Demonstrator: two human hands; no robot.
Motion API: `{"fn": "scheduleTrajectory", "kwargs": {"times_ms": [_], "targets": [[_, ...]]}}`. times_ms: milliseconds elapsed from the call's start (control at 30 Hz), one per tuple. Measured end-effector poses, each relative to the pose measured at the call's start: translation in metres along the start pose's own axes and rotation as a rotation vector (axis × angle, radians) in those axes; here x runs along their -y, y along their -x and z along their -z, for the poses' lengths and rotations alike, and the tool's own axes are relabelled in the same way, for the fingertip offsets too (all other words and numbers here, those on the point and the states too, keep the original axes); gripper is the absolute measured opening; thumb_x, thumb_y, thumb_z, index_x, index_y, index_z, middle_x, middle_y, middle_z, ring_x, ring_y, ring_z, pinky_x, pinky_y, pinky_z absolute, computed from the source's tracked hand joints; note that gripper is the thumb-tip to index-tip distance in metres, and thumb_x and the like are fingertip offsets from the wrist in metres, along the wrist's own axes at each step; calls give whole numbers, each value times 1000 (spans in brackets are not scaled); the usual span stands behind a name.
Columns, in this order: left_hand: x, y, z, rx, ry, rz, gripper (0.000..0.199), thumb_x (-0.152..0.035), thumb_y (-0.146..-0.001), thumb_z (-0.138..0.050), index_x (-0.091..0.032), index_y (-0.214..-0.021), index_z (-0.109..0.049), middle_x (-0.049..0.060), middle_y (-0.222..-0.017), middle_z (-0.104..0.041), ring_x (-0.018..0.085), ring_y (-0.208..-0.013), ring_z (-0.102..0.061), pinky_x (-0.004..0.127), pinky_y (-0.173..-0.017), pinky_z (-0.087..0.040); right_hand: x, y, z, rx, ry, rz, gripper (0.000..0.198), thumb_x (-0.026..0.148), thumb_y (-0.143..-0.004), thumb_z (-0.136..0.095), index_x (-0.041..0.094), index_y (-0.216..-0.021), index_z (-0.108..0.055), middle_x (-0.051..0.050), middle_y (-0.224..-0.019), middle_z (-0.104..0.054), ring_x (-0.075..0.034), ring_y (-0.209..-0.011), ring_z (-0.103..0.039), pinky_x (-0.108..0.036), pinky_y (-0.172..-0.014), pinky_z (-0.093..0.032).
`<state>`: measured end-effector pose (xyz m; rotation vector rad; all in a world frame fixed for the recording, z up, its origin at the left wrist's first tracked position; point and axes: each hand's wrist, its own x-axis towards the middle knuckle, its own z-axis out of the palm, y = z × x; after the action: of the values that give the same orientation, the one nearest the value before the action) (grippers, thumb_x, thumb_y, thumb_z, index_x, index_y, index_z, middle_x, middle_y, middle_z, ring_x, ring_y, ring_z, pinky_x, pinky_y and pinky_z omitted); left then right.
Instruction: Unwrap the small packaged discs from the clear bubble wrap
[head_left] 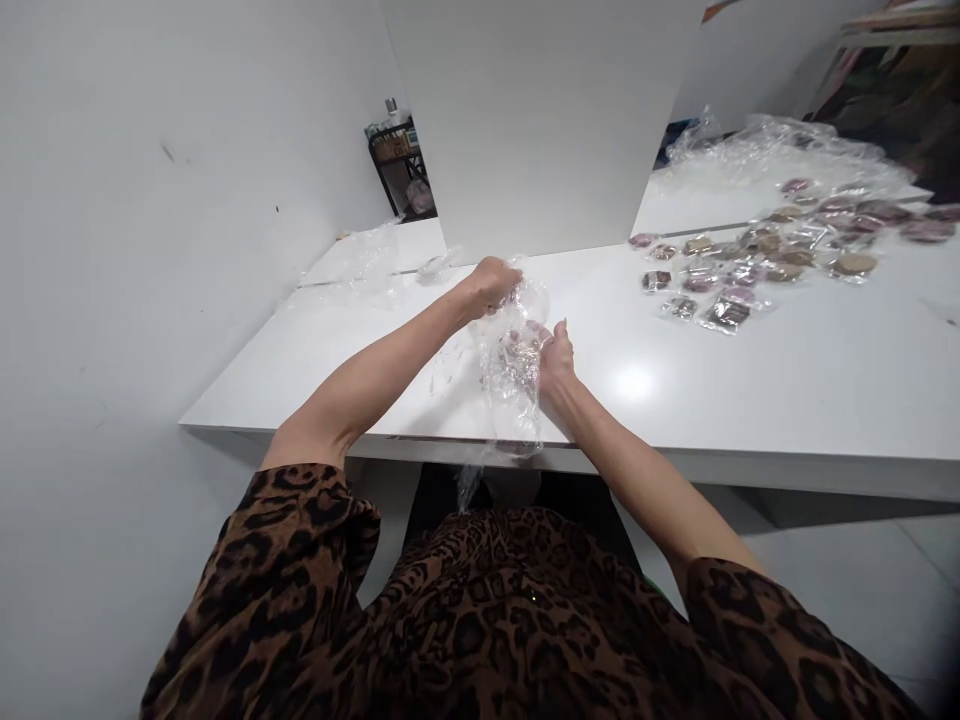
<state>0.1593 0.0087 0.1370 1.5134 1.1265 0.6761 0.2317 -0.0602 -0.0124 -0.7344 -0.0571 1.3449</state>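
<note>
A crumpled clear plastic bag (511,385) hangs between my hands over the front of the white table. My left hand (495,283) is closed on its upper end. Lower down on the right side, my right hand (553,355) holds the bag, with its thumb raised away from the plastic. The fingers of that hand show only partly through the glossy folds. Small pale and pinkish bits show in the bag's middle, too blurred by glare to name. A few small flecks lie on the table (442,400) just left of the bag.
On the right lie several clear-wrapped round pieces, brown, tan and pink (784,270). Loose clear plastic (787,150) is heaped behind them, and more plastic (360,265) lies at the left. A tall white panel (547,120) stands at the back, near a dark shelf (397,160).
</note>
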Motion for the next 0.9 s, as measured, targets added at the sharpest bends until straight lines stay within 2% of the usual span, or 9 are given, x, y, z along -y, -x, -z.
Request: {"fn": "scheduleTrajectory", "kwargs": {"times_ms": [267,367,500,667,733,800,900], "targets": [[-16,4,13,-79,-72,-133,32,-24,-96,-63,-21,-71,-43,-5,-53,-37,7,-45,-38,19,-49,-28,1,4,-3,-22,-40,-32,60,68,-103,-24,21,-106,-61,-3,-67,-61,-21,-67,-65,-36,-64,-60],[-18,-1,24,-130,-61,-153,32,-25,-95,-66,-20,-73,-44,-5,-56,-38,8,-49,-45,19,-51,-32,2,1,-1,-21,-36,-29,52,64,-104,-31,21,-102,-60,-2,-67,-62,-19,-65,-65,-34,-62,-59],[-33,-3,46,-247,47,-221,28,-25,-99,-60,-19,-75,-46,-4,-61,-40,7,-55,-51,19,-55,-35,5,-3,4,35,-34,-10,37,55,-103,-41,22,-101,-59,-3,-78,-70,-18,-66,-68,-29,-54,-55],[-51,3,80,-377,198,-316,33,-26,-103,-52,-23,-72,-45,-3,-57,-40,11,-55,-41,26,-49,-29,11,2,5,96,-10,-42,30,46,-102,-45,20,-96,-58,-7,-79,-72,-17,-64,-68,-23,-44,-48],[-48,7,90,-367,242,-320,34,-26,-103,-52,-23,-71,-44,-3,-56,-39,11,-54,-38,27,-51,-30,14,5,3,94,2,-52,26,41,-102,-47,19,-94,-59,-7,-79,-73,-16,-62,-68,-21,-43,-47],[-39,10,97,-328,256,-265,32,-25,-104,-52,-23,-73,-45,-4,-57,-41,11,-54,-39,26,-54,-34,15,5,2,76,28,-53,19,35,-100,-51,19,-93,-59,-7,-80,-74,-14,-60,-67,-20,-42,-46],[-21,9,98,-301,261,-238,30,-40,-102,-58,-20,-81,-51,-3,-60,-45,11,-61,-55,25,-61,-45,10,2,1,100,93,-61,9,28,-95,-59,19,-91,-59,-5,-79,-74,-14,-59,-66,-20,-43,-48]]}}
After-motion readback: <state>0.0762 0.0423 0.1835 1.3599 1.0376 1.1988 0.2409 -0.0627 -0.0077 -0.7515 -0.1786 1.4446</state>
